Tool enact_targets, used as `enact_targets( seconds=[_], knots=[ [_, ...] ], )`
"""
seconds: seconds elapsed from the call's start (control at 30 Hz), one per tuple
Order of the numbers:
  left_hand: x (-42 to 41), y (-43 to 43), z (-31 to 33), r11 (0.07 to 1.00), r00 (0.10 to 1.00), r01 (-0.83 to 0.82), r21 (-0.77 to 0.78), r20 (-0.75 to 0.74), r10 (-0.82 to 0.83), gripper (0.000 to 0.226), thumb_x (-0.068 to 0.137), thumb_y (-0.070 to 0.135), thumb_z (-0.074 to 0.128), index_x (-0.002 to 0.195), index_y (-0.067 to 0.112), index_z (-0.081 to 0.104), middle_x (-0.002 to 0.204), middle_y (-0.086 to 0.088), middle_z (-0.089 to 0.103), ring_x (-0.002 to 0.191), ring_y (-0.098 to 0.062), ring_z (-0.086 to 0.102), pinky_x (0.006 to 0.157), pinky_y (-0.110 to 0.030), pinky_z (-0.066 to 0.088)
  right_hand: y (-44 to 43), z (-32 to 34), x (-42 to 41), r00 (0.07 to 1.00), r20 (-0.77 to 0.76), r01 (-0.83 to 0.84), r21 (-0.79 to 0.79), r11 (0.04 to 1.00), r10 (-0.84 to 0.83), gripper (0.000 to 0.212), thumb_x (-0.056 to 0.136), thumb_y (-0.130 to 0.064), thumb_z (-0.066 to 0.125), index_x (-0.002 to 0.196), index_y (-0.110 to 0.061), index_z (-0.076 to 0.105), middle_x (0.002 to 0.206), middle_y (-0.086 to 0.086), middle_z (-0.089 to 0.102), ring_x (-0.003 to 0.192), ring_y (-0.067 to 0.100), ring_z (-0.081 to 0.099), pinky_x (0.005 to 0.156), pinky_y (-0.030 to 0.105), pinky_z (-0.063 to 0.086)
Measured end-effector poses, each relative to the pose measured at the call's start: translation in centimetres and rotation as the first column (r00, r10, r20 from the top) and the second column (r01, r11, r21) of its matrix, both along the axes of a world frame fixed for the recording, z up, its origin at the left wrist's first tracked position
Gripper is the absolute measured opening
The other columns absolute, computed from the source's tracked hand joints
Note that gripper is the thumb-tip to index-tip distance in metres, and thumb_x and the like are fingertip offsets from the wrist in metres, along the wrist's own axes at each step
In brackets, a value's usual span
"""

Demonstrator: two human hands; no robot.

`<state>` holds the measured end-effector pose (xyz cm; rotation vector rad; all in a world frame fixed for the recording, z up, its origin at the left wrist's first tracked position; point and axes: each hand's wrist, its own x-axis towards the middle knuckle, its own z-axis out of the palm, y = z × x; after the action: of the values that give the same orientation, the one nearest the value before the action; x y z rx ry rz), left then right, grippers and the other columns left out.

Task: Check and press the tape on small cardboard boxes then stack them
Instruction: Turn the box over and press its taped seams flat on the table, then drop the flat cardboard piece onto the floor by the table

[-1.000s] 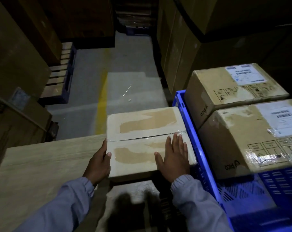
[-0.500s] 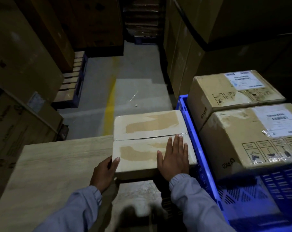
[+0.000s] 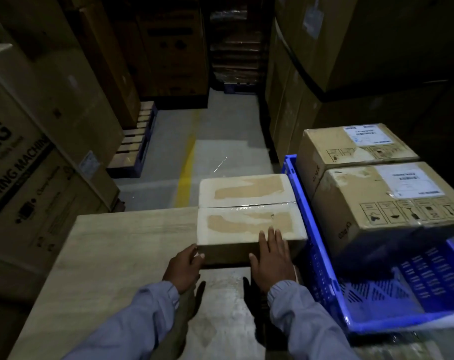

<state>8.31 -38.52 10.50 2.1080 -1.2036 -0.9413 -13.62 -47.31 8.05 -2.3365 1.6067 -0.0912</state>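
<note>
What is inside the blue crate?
The blue crate holds two labelled cardboard boxes, the near box in front of the far box. Bare perforated floor shows nearer. Anything beneath or behind them is hidden.

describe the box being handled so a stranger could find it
Find the blue crate on the right; the flat box sits on the wooden table just left of it. Unlike the crate's two labelled brown boxes, its top is pale, patchy and taped along the middle.

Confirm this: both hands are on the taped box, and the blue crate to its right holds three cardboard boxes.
Not three: the head view shows the blue crate holding two cardboard boxes, far box and near box. The left hand and right hand are on the taped box.
</note>
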Motion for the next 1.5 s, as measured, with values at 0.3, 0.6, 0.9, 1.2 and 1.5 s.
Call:
enact_targets(
  seconds=[0.3, 0.6, 0.9, 1.2, 1.5],
  knots=[
    [-1.6, 8.8, 0.8, 1.0, 0.999, 0.009, -0.028, -0.049, -0.011, 0.042, 0.102, 0.031, 0.046, 0.14, 0.014, 0.05, 0.14, -0.004, 0.053, 0.131, -0.02, 0.048, 0.095, -0.013, 0.03, 11.3, 1.9, -0.6, 0.998, 0.067, -0.018, 0.152, 0.988, 0.008, 0.067, 0.1, -0.044, 0.035, 0.155, -0.018, 0.008, 0.163, 0.001, -0.003, 0.149, 0.016, -0.001, 0.121, 0.032, 0.001],
    [-1.2, 22.6, -12.4, 0.97, 0.828, -0.212, 0.117, -0.506, 0.242, 0.097, 0.059, 0.079, 0.058, 0.134, 0.019, 0.057, 0.139, -0.004, 0.056, 0.131, -0.025, 0.05, 0.111, -0.048, 0.038, 23.8, 0.6, -4.0, 0.99, 0.142, -0.021, 0.277, 0.961, -0.019, 0.091, 0.087, -0.074, 0.018, 0.154, -0.013, 0.016, 0.162, 0.006, 0.009, 0.149, 0.017, 0.011, 0.117, 0.022, 0.004],
    [-6.6, 32.5, -7.3, 0.937, 0.845, -0.301, 0.179, -0.405, 0.348, 0.073, 0.084, 0.063, 0.055, 0.135, 0.011, 0.055, 0.14, -0.005, 0.053, 0.128, -0.025, 0.05, 0.113, -0.038, 0.035, 29.7, -1.0, -7.7, 0.923, 0.337, 0.005, 0.479, 0.878, -0.189, 0.061, 0.097, -0.041, 0.052, 0.149, -0.017, 0.032, 0.15, 0.009, 0.042, 0.135, 0.025, 0.043, 0.106, 0.027, 0.034],
    [-19.4, 43.8, -4.9, 0.836, 0.805, -0.512, 0.198, -0.231, 0.547, 0.027, 0.102, 0.027, 0.048, 0.124, 0.019, 0.06, 0.113, 0.007, 0.06, 0.1, -0.01, 0.059, 0.075, -0.003, 0.039, 35.7, -3.7, -13.5, 0.929, 0.37, -0.237, 0.576, 0.782, 0.009, 0.058, 0.096, -0.038, 0.055, 0.146, -0.014, 0.04, 0.143, 0.011, 0.05, 0.13, 0.027, 0.05, 0.101, 0.03, 0.041],
    [-23.9, 56.0, -6.6, 0.554, 0.508, -0.777, 0.299, -0.223, 0.832, 0.015, 0.082, 0.051, 0.052, 0.085, 0.038, 0.059, 0.099, -0.004, 0.066, 0.102, -0.036, 0.064, 0.091, -0.048, 0.051, 44.7, -5.2, -13.8, 0.903, 0.391, -0.409, 0.646, 0.645, 0.18, 0.052, 0.095, -0.028, 0.06, 0.141, -0.011, 0.045, 0.137, 0.011, 0.055, 0.123, 0.026, 0.055, 0.102, 0.032, 0.042]
  ],
)
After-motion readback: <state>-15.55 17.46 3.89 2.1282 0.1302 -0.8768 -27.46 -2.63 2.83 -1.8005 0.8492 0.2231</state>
